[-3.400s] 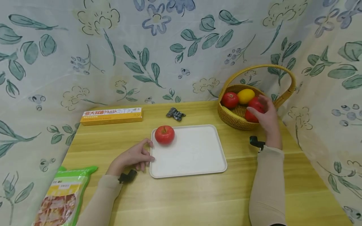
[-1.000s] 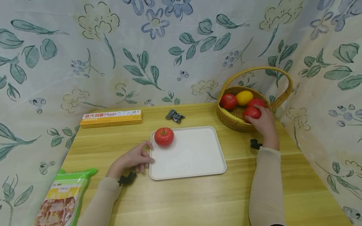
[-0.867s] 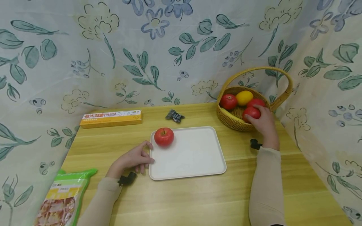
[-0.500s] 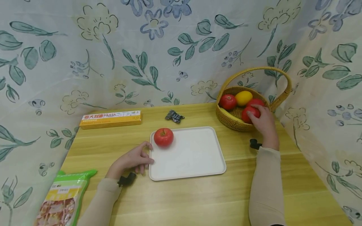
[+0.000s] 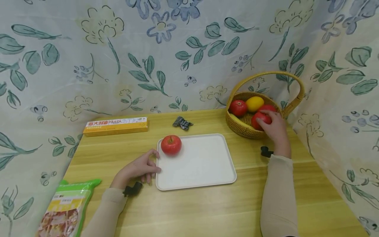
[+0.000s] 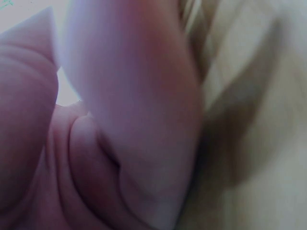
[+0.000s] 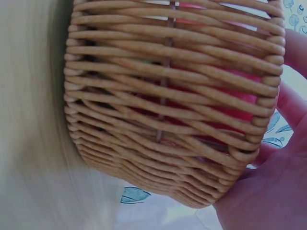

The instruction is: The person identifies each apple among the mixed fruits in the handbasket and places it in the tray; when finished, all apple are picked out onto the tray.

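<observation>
In the head view, my right hand (image 5: 276,126) reaches into a wicker basket (image 5: 247,131) and holds a red apple (image 5: 260,121) at its front right, thumb across the near side and fingers over the top. Through the weave in the right wrist view, red fruit (image 7: 206,103) shows, with the hand (image 7: 273,187) at the rim. My left hand (image 5: 139,168) lies at the left edge of a white tray (image 5: 204,164), thumb and bent index fingertip touching the rim apart from each other. Another red apple (image 5: 171,145) sits in the tray's far left corner.
Inside the basket are another red fruit (image 5: 238,108), a yellow lemon (image 5: 255,104), a banana (image 5: 240,121) and a partly hidden red fruit (image 5: 267,108). A pasta box (image 5: 115,126), a small black packet (image 5: 182,123) and a green-edged food bag (image 5: 66,210) lie around the tray.
My right hand has come down from over the basket's fruit and taken hold of the front apple, which has shifted slightly left. The left hand and tray have kept their places.
</observation>
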`<state>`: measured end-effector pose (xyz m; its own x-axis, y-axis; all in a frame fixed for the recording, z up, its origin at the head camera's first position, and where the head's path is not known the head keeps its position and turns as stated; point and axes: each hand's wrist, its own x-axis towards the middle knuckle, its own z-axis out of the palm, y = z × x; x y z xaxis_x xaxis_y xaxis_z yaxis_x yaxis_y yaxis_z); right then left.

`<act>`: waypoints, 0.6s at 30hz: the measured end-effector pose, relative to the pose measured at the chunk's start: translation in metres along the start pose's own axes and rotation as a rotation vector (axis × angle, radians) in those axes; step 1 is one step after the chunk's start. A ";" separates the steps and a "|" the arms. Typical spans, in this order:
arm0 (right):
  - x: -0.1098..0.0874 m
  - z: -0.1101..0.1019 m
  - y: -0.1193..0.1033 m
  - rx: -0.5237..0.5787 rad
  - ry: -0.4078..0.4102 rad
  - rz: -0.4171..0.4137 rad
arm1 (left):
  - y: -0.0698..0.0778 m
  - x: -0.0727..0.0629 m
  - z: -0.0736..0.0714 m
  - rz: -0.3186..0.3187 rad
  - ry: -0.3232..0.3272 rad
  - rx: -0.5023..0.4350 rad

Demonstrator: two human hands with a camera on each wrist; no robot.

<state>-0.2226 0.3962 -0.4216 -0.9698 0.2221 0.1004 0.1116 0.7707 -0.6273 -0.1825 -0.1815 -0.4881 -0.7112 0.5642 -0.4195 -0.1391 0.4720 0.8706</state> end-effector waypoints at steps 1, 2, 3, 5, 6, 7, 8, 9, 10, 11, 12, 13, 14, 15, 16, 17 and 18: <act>0.000 0.000 -0.001 -0.001 -0.001 -0.006 | 0.000 0.000 0.000 -0.001 0.001 0.001; -0.001 0.000 -0.001 -0.002 -0.002 -0.012 | 0.000 0.000 0.000 -0.002 0.001 0.001; -0.001 0.000 -0.002 -0.003 -0.004 -0.016 | 0.000 0.000 0.000 -0.002 0.001 0.002; -0.001 0.000 -0.003 -0.004 -0.010 -0.021 | 0.000 -0.001 0.000 -0.001 0.002 0.003; -0.002 0.000 -0.003 -0.004 -0.014 -0.021 | 0.000 -0.001 0.000 0.000 0.003 0.003; -0.002 -0.001 -0.004 -0.003 -0.017 -0.021 | 0.000 -0.001 0.000 0.000 0.003 0.003; -0.002 -0.001 -0.004 -0.001 -0.021 -0.019 | 0.000 -0.001 0.000 0.001 0.002 0.003; -0.002 -0.001 -0.004 0.005 -0.024 -0.015 | 0.000 -0.001 0.000 0.002 0.002 0.002; -0.002 -0.001 -0.004 0.009 -0.025 -0.012 | 0.000 -0.001 0.001 0.002 0.002 0.001; -0.002 -0.001 -0.004 0.015 -0.025 -0.009 | 0.000 -0.001 0.001 0.003 0.001 0.001; -0.002 -0.001 -0.004 0.020 -0.025 -0.008 | 0.000 -0.001 0.001 0.004 0.001 0.001; -0.002 -0.001 -0.004 0.024 -0.023 -0.009 | 0.001 -0.001 0.001 0.005 0.001 0.001; -0.002 -0.001 -0.004 0.028 -0.023 -0.011 | 0.001 -0.001 0.001 0.006 0.001 0.001; -0.002 -0.001 -0.005 0.031 -0.022 -0.014 | 0.001 -0.001 0.001 0.007 0.001 0.002; -0.002 0.000 -0.005 0.029 -0.020 -0.021 | 0.002 -0.001 0.001 0.009 0.001 0.002; -0.002 0.000 -0.005 0.033 -0.022 -0.026 | 0.002 -0.001 0.001 0.011 0.001 0.002; -0.002 0.000 -0.006 0.037 -0.023 -0.030 | 0.002 -0.002 0.001 0.011 0.000 0.001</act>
<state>-0.2211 0.3913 -0.4185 -0.9773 0.1852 0.1025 0.0745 0.7543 -0.6523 -0.1810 -0.1805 -0.4857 -0.7129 0.5693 -0.4095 -0.1300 0.4665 0.8749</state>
